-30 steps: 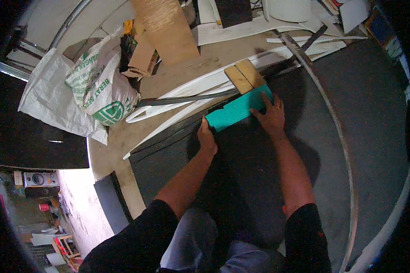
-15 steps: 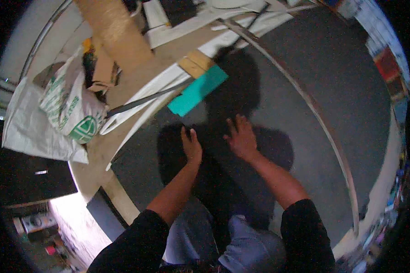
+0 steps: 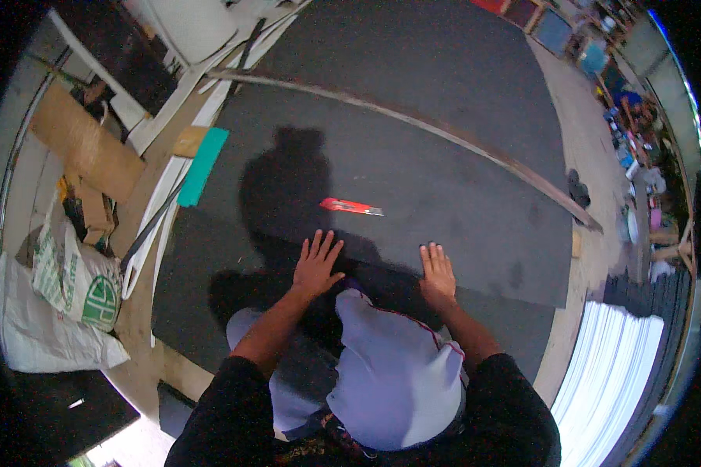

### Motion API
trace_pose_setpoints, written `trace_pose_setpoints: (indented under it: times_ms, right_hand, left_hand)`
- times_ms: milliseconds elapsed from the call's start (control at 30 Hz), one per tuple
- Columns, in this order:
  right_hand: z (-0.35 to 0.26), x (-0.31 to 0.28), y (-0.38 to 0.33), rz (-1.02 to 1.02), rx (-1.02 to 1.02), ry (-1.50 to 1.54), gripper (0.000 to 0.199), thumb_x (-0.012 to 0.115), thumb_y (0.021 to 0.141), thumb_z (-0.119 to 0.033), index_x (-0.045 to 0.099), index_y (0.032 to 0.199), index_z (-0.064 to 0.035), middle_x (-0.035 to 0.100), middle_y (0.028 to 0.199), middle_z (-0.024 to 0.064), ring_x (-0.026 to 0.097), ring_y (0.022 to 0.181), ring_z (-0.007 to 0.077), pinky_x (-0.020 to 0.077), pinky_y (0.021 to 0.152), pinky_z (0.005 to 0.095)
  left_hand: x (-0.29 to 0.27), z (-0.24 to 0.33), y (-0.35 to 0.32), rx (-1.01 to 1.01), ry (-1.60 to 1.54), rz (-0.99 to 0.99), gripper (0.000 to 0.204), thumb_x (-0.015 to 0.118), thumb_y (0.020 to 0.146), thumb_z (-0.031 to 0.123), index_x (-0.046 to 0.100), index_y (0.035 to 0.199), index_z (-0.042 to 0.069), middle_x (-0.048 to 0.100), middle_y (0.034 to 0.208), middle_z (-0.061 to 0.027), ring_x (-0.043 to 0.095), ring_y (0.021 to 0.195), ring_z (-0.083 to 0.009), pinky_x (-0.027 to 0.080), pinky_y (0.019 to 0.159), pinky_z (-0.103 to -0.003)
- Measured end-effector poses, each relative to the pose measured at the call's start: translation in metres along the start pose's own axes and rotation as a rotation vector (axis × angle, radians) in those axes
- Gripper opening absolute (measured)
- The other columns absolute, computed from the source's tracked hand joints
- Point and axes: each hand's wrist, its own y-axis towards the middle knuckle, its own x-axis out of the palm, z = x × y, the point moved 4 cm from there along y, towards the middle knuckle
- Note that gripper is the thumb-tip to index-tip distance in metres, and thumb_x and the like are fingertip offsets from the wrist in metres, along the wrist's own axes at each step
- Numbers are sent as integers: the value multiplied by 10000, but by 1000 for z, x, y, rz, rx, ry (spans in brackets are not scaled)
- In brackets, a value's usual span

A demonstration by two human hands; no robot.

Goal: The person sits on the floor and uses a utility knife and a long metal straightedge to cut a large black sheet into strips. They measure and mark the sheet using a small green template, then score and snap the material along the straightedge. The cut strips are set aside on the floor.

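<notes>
My left hand lies flat with fingers spread on a large dark grey sheet laid out on the floor. My right hand also presses flat on the sheet, a little to the right. Both hold nothing. A red utility knife with its blade out rests on the sheet just beyond my left hand, apart from it. A teal flat piece sits at the sheet's left edge, far from both hands. My knees in light trousers are on the sheet.
A long thin strip runs across the sheet's far side. Left of the sheet are a printed white sack, cardboard pieces and white boards. A stack of white sheets lies at the right, with clutter beyond it.
My hands left the teal piece and moved right along the dark sheet. The view swung right, so the teal piece and sack shifted left and the red knife came into sight.
</notes>
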Motion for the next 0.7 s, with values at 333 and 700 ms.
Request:
trace_pose_setpoints:
  times_ms: [333, 700]
  right_hand:
    - [43, -4, -49, 44, 275, 69, 745, 516, 981, -82, 226, 1657, -200, 254, 1690, 188, 225, 1573, 368, 228, 1258, 538]
    - [41, -25, -56, 58, 314, 113, 742, 508, 970, -65, 242, 1653, -188, 261, 1687, 189, 225, 1573, 374, 193, 1268, 547]
  left_hand:
    - [11, 33, 44, -123, 342, 60, 721, 559, 1001, 196, 244, 1648, 239, 268, 1681, -208, 299, 1485, -558, 416, 1036, -750]
    - [-7, 37, 45, -124, 306, -133, 739, 533, 1032, 209, 159, 1668, 242, 205, 1695, -236, 304, 1468, -592, 411, 1058, -738]
